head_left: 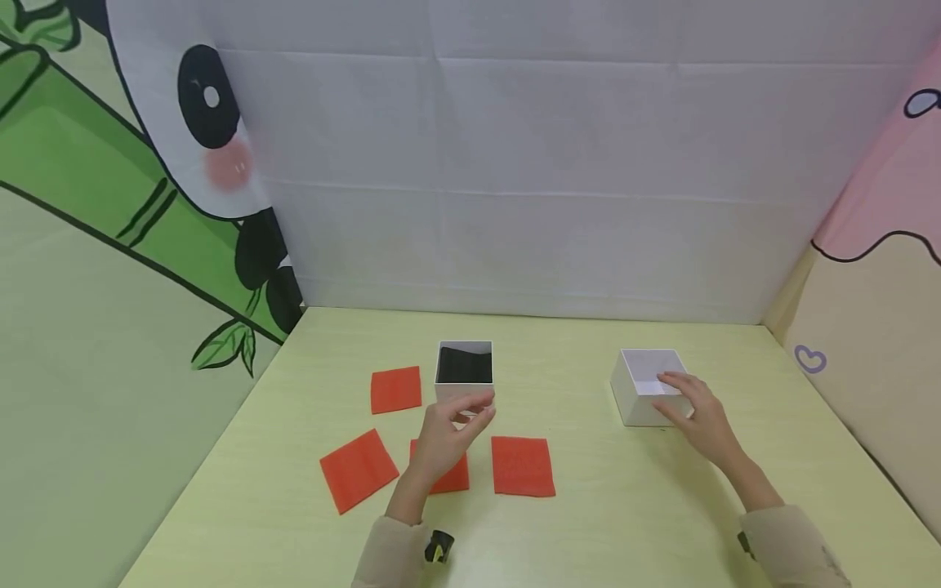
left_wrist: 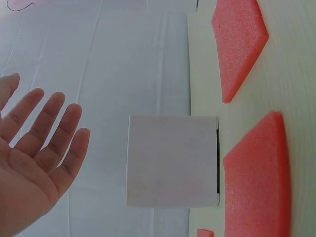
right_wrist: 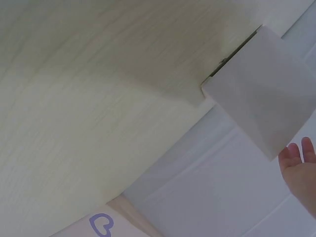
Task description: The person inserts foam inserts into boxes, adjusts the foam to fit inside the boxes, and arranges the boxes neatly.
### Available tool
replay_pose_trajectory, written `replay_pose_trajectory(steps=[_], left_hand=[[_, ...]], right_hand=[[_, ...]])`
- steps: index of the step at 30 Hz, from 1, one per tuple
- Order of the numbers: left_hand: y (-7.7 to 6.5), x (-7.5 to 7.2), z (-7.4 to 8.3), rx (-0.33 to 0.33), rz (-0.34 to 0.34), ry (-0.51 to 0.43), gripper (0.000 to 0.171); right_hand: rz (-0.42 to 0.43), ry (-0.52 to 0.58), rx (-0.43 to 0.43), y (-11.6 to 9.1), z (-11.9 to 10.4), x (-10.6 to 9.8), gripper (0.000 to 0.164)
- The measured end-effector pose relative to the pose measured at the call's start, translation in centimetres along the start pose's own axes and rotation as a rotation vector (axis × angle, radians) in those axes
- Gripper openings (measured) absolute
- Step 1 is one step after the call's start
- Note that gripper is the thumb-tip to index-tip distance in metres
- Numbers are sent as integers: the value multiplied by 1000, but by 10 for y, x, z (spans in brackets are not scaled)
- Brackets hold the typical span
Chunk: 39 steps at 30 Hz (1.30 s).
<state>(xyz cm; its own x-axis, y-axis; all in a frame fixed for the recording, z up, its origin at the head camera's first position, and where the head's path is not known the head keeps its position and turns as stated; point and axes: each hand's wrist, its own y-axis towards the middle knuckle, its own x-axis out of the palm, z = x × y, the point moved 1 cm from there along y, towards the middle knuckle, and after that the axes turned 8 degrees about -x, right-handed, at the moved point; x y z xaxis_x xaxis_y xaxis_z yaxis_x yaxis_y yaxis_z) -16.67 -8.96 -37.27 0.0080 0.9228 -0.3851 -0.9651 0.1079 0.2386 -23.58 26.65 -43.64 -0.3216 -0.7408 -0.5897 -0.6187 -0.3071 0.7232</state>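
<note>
My left hand [head_left: 444, 441] hovers in front of a white open-topped box [head_left: 445, 392] with a black sheet-like piece [head_left: 465, 367] inside. In the left wrist view its fingers [left_wrist: 69, 118] are spread and loosely bent, with nothing in the palm. On the right, my right hand [head_left: 706, 425] reaches beside and over a second white box [head_left: 639, 410]. Its thumb and fingers are apart near the front right corner; whether they touch the box I cannot tell. In the right wrist view, fingertips [right_wrist: 294, 150] show by a corner of that box [right_wrist: 261, 94].
Flat red foam squares lie on the table: one left of the black-filled box [head_left: 396, 390], another at the left [head_left: 359, 471], one partly under my left forearm [head_left: 452, 478], and one to its right [head_left: 524, 466]. A pale cloth [head_left: 515, 163] hangs behind the table.
</note>
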Motion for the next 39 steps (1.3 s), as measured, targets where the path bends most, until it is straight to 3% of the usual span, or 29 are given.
replay_pose_trajectory(steps=[11,17,21,26,31,39], left_hand=[[0,0,-2,-2,-5,2,26],[0,0,-3,-8,-14,10,25],[4,4,-19,-6,-17,7,25],[9,8,-40,-14,-26,-2,28],[9,8,-46,-27,-37,9,30],[7,8,-49,-61,-75,7,29]], right_hand=[[26,-8,106,1,15,-11,38],[-1,3,156,-2,22,-15,38],[-37,-6,174,-4,28,-19,40],[-138,-1,246,-4,38,-26,43],[-267,52,307,-3,49,-34,46],[-425,180,302,6,61,-46,46]])
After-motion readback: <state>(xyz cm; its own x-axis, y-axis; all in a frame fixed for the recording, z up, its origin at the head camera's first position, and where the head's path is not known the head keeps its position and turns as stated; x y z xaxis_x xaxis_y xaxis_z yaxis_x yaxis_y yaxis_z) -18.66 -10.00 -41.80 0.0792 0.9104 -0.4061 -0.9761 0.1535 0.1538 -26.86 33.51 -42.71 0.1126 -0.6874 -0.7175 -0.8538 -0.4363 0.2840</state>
